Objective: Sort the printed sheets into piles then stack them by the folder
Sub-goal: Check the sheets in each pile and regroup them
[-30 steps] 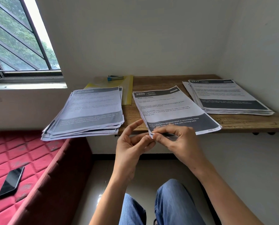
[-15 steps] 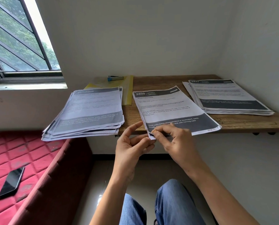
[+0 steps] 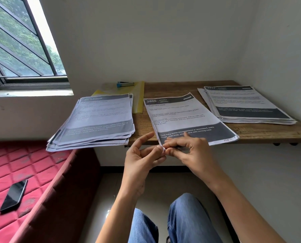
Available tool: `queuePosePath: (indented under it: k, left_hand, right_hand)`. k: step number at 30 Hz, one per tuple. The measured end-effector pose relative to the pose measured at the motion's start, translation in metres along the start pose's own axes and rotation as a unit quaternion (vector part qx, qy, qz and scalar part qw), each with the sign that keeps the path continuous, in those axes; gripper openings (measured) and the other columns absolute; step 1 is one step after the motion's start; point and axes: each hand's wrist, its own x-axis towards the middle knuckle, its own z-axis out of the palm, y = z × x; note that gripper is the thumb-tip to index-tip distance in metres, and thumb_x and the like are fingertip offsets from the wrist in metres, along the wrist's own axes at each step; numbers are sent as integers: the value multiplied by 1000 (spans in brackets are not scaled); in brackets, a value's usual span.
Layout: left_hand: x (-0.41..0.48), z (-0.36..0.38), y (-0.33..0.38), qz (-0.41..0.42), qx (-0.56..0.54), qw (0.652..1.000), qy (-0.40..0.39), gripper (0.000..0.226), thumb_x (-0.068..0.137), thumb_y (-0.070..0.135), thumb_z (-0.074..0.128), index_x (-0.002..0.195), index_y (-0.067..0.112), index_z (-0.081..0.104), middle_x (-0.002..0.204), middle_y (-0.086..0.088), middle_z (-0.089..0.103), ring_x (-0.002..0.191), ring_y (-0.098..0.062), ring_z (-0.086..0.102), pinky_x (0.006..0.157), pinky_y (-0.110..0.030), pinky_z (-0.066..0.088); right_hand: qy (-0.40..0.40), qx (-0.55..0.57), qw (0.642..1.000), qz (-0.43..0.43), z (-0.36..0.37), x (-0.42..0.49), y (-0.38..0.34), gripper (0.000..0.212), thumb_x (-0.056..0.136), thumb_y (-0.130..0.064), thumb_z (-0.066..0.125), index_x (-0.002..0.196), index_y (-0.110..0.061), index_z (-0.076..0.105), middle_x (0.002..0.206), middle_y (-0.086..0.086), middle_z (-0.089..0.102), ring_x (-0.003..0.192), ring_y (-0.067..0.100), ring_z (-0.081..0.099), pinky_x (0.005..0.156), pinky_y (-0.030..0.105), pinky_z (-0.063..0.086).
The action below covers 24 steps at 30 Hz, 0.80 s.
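Pinching the 7 o'clock corner of the kitchen sheet (image 3: pixel 186 116) at 12 o'clock, my right hand (image 3: pixel 190 151) likely peels it free for sorting; my left hand (image 3: pixel 142 158) touches that corner, grip unclear. The folder (image 3: pixel 138 97) lies at 11 o'clock.

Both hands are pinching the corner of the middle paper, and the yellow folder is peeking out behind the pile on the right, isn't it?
Not quite. The left hand and right hand do pinch the corner of the middle paper, but the yellow folder peeks out behind the left pile, not the right pile. The head view shows it.
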Motion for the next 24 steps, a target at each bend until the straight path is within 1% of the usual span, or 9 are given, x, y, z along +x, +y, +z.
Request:
queuePosePath:
  k: [6, 9, 13, 17, 21, 24]
  left_hand:
    - [-1, 1, 2, -2, 0, 1000, -4, 41, 82, -3, 68, 119, 13, 58, 90, -17, 74, 84, -20, 71, 74, -26, 58]
    - [-1, 2, 2, -3, -4, 1000, -1, 39, 82, -2, 67, 117, 14, 59, 85, -14, 74, 81, -19, 71, 72, -25, 58]
    - [0, 3, 2, -5, -4, 1000, 3, 39, 82, -2, 67, 117, 14, 59, 86, -15, 74, 81, -19, 71, 70, -24, 57]
    - [-1, 3, 2, -8, -15, 1000, -2, 42, 80, -2, 68, 118, 13, 58, 89, -16, 74, 83, -20, 71, 73, -25, 57]
    - [-1, 3, 2, -10, -11, 1000, -1, 42, 80, -5, 67, 117, 13, 58, 90, -17, 74, 84, -21, 70, 78, -27, 58]
    - [1, 4, 2, -10, 5, 1000, 14, 42, 81, -10, 66, 116, 12, 58, 87, -15, 74, 81, -21, 70, 74, -26, 58]
  right_hand:
    - [0, -5, 1000, 5, -1, 1, -2, 22, 73, -22, 79, 95, -24, 76, 96, -13, 73, 97, -8, 63, 116, 32, 26]
    - [-1, 1, 1000, 4, -1, 1, -3, 21, 74, -21, 79, 94, -24, 77, 96, -14, 73, 97, -10, 63, 117, 30, 25]
    - [-2, 6, 1000, 6, -1, 1, -3, 22, 73, -20, 79, 94, -25, 77, 96, -15, 73, 97, -10, 62, 117, 31, 25]
    - [0, 4, 1000, 7, -2, 1, -3, 23, 73, -20, 79, 96, -25, 76, 98, -14, 73, 97, -8, 63, 116, 32, 26]
    - [3, 11, 1000, 8, -2, 1, -3, 22, 73, -19, 79, 95, -25, 76, 96, -14, 73, 93, -8, 64, 116, 29, 26]
    - [6, 9, 1000, 5, -2, 0, -3, 22, 72, -19, 80, 93, -25, 77, 96, -14, 73, 95, -10, 63, 116, 29, 26]
